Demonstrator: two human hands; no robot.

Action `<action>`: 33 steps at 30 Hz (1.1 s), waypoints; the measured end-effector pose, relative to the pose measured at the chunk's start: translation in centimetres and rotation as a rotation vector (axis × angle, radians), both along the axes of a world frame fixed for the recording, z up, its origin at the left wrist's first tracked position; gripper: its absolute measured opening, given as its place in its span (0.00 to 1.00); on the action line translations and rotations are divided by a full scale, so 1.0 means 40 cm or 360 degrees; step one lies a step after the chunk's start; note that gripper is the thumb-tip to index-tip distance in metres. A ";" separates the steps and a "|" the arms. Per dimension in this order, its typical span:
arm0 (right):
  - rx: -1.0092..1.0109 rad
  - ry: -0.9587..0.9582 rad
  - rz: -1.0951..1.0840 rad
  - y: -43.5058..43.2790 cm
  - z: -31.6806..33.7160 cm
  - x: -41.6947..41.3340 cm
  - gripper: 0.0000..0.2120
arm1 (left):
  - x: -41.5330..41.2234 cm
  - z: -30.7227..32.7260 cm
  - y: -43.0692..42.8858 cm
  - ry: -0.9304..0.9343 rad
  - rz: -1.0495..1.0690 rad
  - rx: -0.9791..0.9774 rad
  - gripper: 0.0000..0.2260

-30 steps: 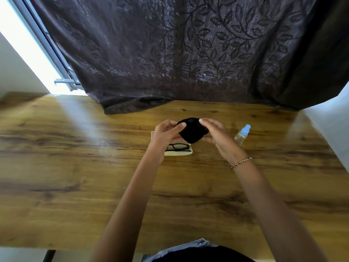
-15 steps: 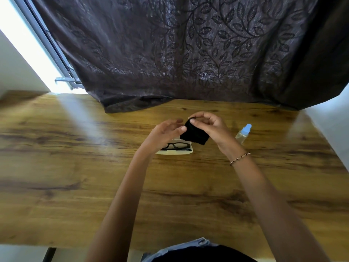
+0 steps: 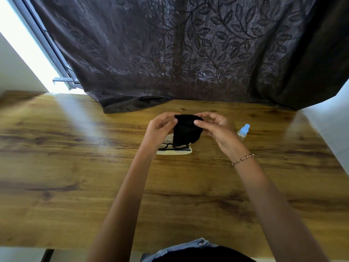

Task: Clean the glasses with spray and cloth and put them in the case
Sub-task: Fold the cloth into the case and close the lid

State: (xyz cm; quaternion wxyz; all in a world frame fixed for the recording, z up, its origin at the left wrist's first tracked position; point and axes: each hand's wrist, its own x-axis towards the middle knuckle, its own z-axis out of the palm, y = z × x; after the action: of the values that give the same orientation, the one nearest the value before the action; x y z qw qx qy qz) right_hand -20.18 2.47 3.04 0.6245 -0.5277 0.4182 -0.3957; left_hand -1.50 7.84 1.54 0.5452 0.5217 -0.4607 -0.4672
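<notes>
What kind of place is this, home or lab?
Most likely a home room, not a lab: a wood-grain table set against a dark leaf-patterned curtain, with a sunlit window frame at the far left.

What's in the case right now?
The black glasses lie in the cream case. The cloth, pinched by the left hand and right hand, hides its far part.

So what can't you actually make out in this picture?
Head view only:
- Glasses: partly hidden behind the black cloth; lens cleanliness too small to judge.
- Case: lid mostly behind the cloth and the left hand; its print too small to read.
- Spray bottle: liquid level too small to tell.
</notes>
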 end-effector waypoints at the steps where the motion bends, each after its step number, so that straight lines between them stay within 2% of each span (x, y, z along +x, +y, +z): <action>1: -0.0019 -0.0002 0.0007 0.002 0.001 0.003 0.08 | 0.002 0.001 0.000 0.0032 0.0003 0.0003 0.09; 7: -0.0048 0.0020 0.0050 0.002 -0.002 0.011 0.13 | 0.008 0.002 0.009 0.0128 0.0041 0.0125 0.07; 9: -0.0042 -0.0008 0.0054 0.003 -0.002 0.013 0.11 | 0.010 0.003 0.010 0.0042 0.0078 0.0145 0.08; 11: -0.0072 0.0009 0.0049 0.007 -0.004 0.014 0.04 | 0.010 0.004 0.008 -0.0088 0.0118 0.0122 0.08; 13: -0.0125 0.0077 0.0033 0.009 -0.010 0.014 0.07 | 0.008 0.004 0.006 -0.0200 0.0167 0.0078 0.08; 15: -0.0120 0.0131 0.0021 0.008 -0.012 0.013 0.12 | 0.009 0.004 0.004 -0.0320 0.0199 0.0055 0.12; 19: -0.0123 0.0230 0.0001 0.008 -0.010 0.014 0.05 | 0.022 0.008 0.003 -0.0480 0.0094 0.0053 0.12; 22: -0.0104 0.0203 0.0010 0.009 -0.009 0.016 0.05 | 0.029 0.010 0.006 -0.0404 0.0010 0.0050 0.09; 28: -0.0136 0.0118 0.0068 0.012 0.000 0.020 0.09 | 0.031 0.017 0.015 0.0047 -0.0061 0.0149 0.07; 33: -0.0061 0.0032 0.0084 0.009 0.001 0.025 0.09 | 0.025 0.021 0.022 0.0159 0.0006 0.0192 0.07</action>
State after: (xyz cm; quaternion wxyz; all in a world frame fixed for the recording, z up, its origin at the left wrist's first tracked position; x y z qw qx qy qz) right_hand -19.17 2.83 3.07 0.6204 -0.5544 0.4027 -0.3816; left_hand -0.50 8.70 2.39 0.5360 0.5305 -0.4031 -0.5185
